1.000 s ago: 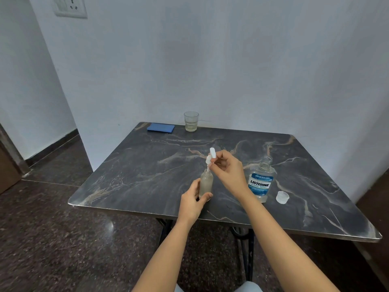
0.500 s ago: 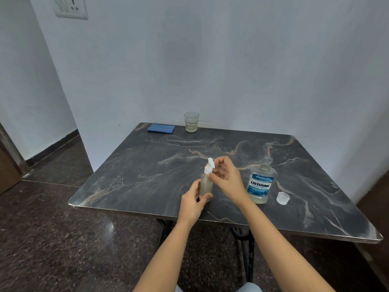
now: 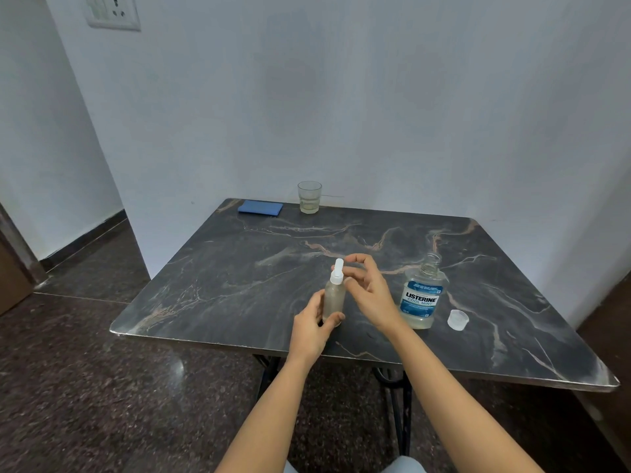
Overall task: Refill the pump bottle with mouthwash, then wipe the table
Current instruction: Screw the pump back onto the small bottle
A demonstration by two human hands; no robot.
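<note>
A small frosted pump bottle (image 3: 334,298) stands upright near the front of the dark marble table (image 3: 239,274), its white pump head (image 3: 337,272) seated on top. My left hand (image 3: 312,327) grips the bottle's lower body. My right hand (image 3: 367,291) hovers just right of the pump head, fingers loosely spread and holding nothing. The mouthwash bottle (image 3: 423,297) stands uncapped to the right, with a little pale liquid at its bottom. Its clear cap (image 3: 458,319) lies on the table further right. A folded blue cloth (image 3: 260,207) lies at the far left corner.
A drinking glass (image 3: 309,197) with a little pale liquid stands at the table's far edge against the white wall. The table's front edge runs just below my hands. A wall socket (image 3: 112,11) is at upper left. Dark stone floor surrounds the table.
The pump head went down from above the bottle's neck onto the bottle. My right hand, which pinched it, has let go and opened beside it. My left hand kept its hold.
</note>
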